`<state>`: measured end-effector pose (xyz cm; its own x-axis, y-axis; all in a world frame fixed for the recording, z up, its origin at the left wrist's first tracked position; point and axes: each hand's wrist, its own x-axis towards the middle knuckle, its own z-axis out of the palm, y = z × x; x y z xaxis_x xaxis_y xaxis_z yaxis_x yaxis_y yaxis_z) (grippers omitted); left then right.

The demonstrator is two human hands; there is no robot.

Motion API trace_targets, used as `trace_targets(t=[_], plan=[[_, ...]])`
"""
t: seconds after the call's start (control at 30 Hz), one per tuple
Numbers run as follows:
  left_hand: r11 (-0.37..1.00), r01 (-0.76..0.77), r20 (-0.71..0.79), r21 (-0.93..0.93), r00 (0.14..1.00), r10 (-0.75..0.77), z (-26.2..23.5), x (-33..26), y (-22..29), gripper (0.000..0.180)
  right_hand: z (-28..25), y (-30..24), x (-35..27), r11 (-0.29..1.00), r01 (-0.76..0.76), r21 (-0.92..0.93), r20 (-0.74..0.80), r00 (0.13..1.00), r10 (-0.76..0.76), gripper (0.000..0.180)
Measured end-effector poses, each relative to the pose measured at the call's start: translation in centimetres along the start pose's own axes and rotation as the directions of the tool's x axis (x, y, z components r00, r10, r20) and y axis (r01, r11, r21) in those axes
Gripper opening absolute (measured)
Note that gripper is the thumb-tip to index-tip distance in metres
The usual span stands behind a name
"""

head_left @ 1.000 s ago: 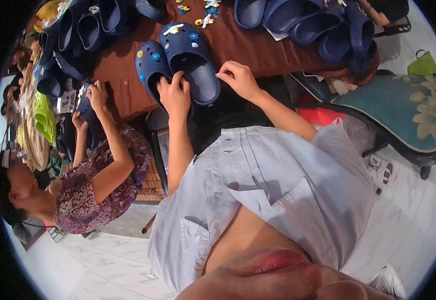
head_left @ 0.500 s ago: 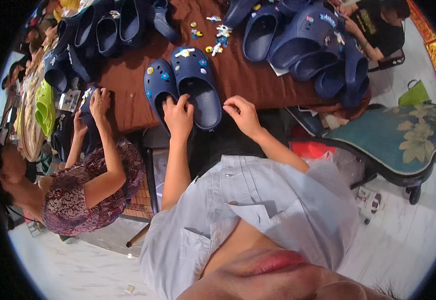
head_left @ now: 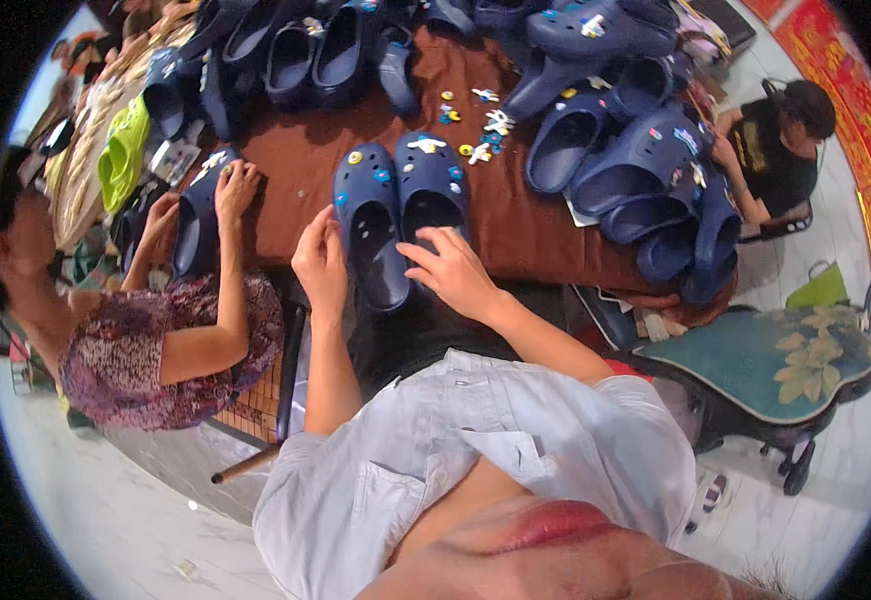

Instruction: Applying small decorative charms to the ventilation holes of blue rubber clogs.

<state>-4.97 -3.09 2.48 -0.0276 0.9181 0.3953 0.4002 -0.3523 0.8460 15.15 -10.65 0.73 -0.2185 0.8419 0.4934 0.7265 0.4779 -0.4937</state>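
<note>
A pair of navy foam clogs lies side by side at the table's near edge, toes pointing away. The left clog [head_left: 380, 262] has yellow and blue charms in its toe holes; small pale spots show inside it. The right clog [head_left: 436, 168] carries a white charm and blue ones. Beside the left clog's outer edge is my left hand [head_left: 320, 264], its fingers pressed together; whatever is between them is hidden. My right hand [head_left: 452, 274] lies over the heel of the right clog, fingers bent onto its opening, hiding the heel.
Loose charms [head_left: 496, 124] lie beyond the pair on the brown tablecloth [head_left: 301, 180]. Navy clogs pile up at far left and right [head_left: 626, 165]. A person at left holds a clog [head_left: 199, 225]; another sits at right. A green-backed chair [head_left: 766, 350] stands right.
My left hand has come out of the left clog to its outer side. My right hand has moved from beside the pair onto the right clog's heel. The whole view has shifted.
</note>
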Motion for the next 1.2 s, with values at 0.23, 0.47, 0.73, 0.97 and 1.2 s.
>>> trace_targets(t=[0.23,0.47,0.73,0.97,1.2], plan=[[0.997,0.069,-0.131,0.044,0.989,-0.062,0.5,0.8,-5.5,0.026,3.1,1.3,5.7,0.948,-0.153,-0.28,0.254,0.94,0.227,0.044],[0.967,0.19,-0.079,-0.169,0.975,-0.205,2.5,3.5,-8.6,0.027,3.8,2.3,6.0,0.958,-0.11,-0.263,-0.023,0.994,0.108,0.024],[0.983,0.006,0.055,0.182,0.998,-0.017,5.3,4.0,-11.0,0.025,-4.6,1.7,3.9,0.949,-0.168,-0.268,-0.317,0.945,0.078,0.014],[0.891,-0.199,0.122,0.408,0.979,0.163,6.0,3.0,-9.4,0.018,-17.6,4.4,0.5,0.88,-0.389,-0.272,-0.638,0.758,0.138,0.012],[0.889,-0.218,0.106,0.402,0.976,0.191,6.1,2.9,-9.8,0.017,-27.6,11.0,-4.1,0.575,-0.734,-0.36,-0.848,0.514,0.126,0.019]])
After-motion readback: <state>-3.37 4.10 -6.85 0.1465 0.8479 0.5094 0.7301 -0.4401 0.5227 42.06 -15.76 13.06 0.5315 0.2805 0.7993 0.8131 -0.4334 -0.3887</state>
